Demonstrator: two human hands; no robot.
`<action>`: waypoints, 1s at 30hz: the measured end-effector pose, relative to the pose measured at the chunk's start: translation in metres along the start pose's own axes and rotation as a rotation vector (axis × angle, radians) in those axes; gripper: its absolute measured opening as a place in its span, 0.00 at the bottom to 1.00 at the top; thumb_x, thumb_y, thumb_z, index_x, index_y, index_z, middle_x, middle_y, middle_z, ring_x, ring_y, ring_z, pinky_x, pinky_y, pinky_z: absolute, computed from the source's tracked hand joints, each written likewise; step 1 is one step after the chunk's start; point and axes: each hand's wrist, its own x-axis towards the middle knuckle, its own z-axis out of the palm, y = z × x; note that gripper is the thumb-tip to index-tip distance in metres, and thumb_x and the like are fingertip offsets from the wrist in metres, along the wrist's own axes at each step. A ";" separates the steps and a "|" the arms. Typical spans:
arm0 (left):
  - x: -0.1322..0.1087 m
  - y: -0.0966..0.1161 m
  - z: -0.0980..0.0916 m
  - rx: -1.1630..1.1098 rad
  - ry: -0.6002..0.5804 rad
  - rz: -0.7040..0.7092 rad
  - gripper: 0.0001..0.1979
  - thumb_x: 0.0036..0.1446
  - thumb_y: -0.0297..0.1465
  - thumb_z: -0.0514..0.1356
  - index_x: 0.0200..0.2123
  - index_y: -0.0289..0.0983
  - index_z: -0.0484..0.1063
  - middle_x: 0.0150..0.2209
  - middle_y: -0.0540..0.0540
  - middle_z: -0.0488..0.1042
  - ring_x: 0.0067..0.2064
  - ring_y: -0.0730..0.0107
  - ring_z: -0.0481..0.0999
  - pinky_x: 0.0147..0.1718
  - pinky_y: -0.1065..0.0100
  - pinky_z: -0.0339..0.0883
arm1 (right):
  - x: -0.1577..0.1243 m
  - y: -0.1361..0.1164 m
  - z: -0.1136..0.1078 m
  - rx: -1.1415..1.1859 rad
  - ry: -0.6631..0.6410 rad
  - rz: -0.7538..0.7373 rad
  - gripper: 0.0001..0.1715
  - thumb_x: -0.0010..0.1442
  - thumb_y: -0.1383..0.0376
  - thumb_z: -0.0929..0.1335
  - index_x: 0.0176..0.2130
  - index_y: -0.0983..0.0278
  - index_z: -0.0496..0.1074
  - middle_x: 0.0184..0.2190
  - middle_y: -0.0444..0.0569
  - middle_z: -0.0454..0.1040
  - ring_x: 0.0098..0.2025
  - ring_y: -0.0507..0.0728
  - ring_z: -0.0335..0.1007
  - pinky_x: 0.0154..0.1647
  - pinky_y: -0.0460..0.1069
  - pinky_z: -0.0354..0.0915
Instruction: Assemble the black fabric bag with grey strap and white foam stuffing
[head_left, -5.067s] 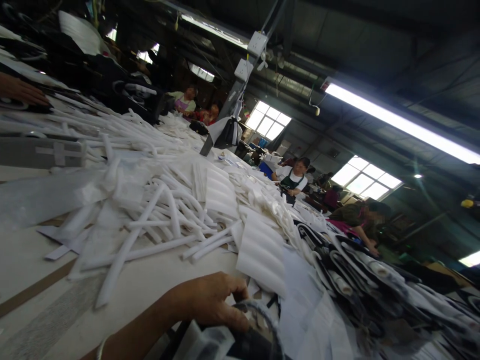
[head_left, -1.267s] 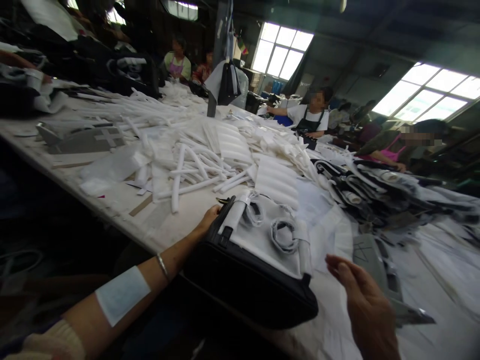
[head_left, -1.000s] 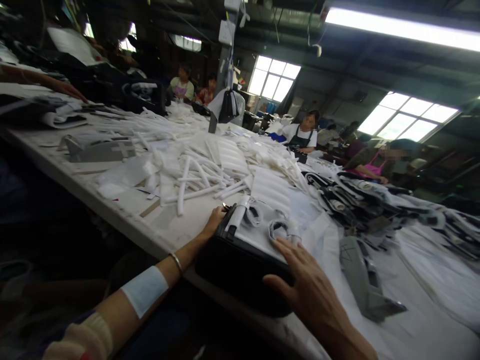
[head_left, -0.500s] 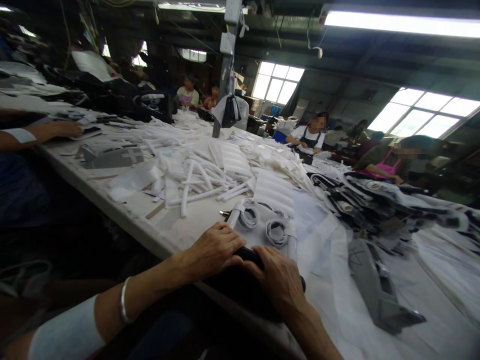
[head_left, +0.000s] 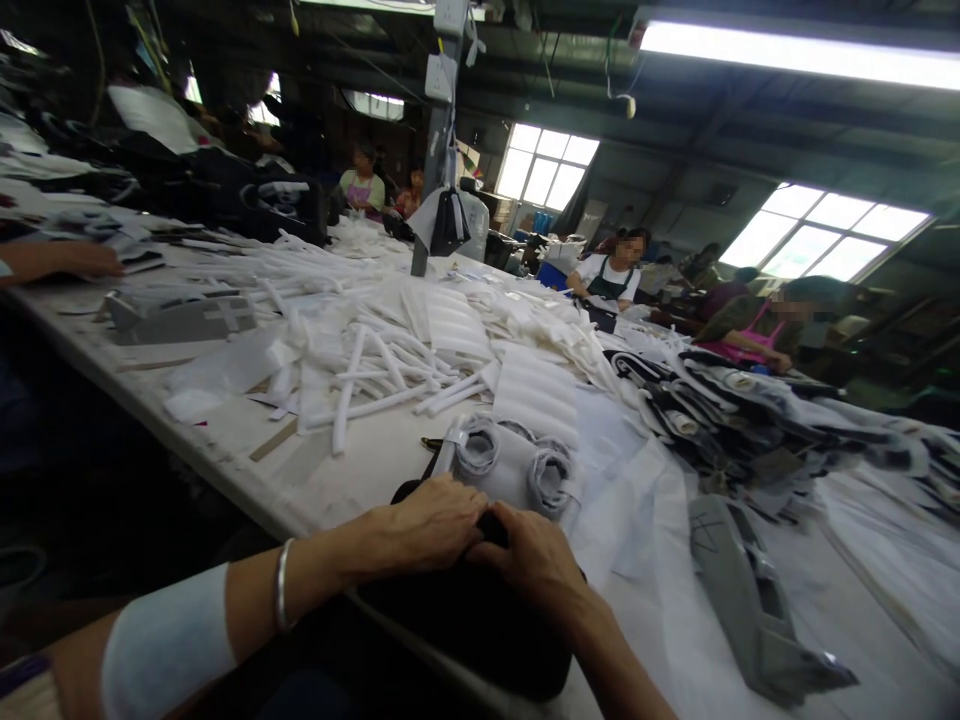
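A black bag [head_left: 472, 620] rests at the table's near edge, its dark body spread below my hands. My left hand [head_left: 439, 520], silver bangle at the wrist, is closed over its top edge. From the other side my right hand [head_left: 536, 555] grips the same edge, thumb towards the left hand. Both hands nearly meet, and what lies under the fingers is hidden. Just beyond them are two coiled rings [head_left: 478, 445] in clear wrapping, beside wrapped strap or handle parts. A ribbed white padding sheet [head_left: 534, 392] lies behind the rings.
White foam sticks [head_left: 382, 375] are heaped beyond, left of a pile of black-and-white pieces [head_left: 720, 395]. A grey stand-like block [head_left: 742, 590] lies on the right, another grey block [head_left: 184, 318] on the left. A co-worker's hand [head_left: 82, 260] reaches in at far left. A post [head_left: 431, 150] rises mid-table.
My hands have drawn closer together along the bag's top edge. More of the bag's black body now shows beneath them. The view has shifted slightly to the right.
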 end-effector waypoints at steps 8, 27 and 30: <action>0.010 -0.011 0.045 -0.023 0.134 -0.098 0.10 0.66 0.31 0.52 0.34 0.35 0.70 0.31 0.45 0.76 0.33 0.63 0.77 0.34 0.64 0.66 | 0.013 0.015 0.030 -0.056 0.145 -0.033 0.19 0.59 0.46 0.69 0.39 0.58 0.74 0.35 0.46 0.81 0.39 0.60 0.78 0.35 0.47 0.60; 0.016 -0.008 0.047 0.054 0.161 -0.163 0.13 0.66 0.32 0.52 0.35 0.34 0.75 0.29 0.41 0.78 0.32 0.57 0.79 0.31 0.62 0.70 | 0.006 0.017 0.045 -0.139 0.332 -0.051 0.19 0.63 0.48 0.66 0.37 0.61 0.72 0.34 0.47 0.79 0.38 0.59 0.76 0.35 0.47 0.60; 0.015 -0.008 0.046 0.063 0.161 -0.158 0.14 0.66 0.33 0.52 0.34 0.33 0.75 0.29 0.41 0.78 0.31 0.59 0.79 0.32 0.63 0.71 | 0.004 0.015 0.047 -0.163 0.362 -0.032 0.19 0.63 0.48 0.66 0.38 0.62 0.72 0.34 0.48 0.79 0.39 0.59 0.76 0.36 0.48 0.60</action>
